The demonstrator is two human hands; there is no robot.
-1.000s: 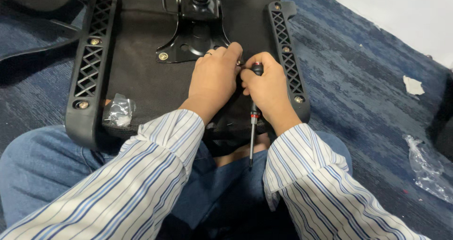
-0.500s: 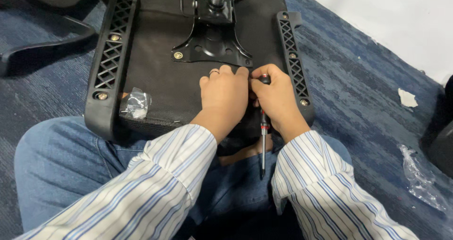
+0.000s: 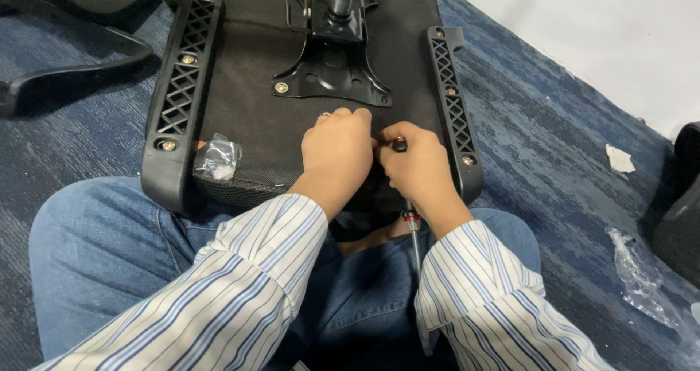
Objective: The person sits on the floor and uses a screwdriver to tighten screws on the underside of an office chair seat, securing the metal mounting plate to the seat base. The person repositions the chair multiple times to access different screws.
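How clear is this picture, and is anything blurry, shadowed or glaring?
Head view: even, soft light with no harsh glare; the left hand, right hand and upturned chair seat look sharp. A dim shadow sits under the wrists, where the screwdriver shaft is faint. The white wall is bright but not blown out. The striped sleeves near the lens look slightly soft.

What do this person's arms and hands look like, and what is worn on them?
Both hands, left hand and right hand, are bare, no gloves. Both arms wear long white shirt sleeves with thin blue stripes and buttoned-looking cuffs at the wrists. The left hand may bear a ring; too small to tell.
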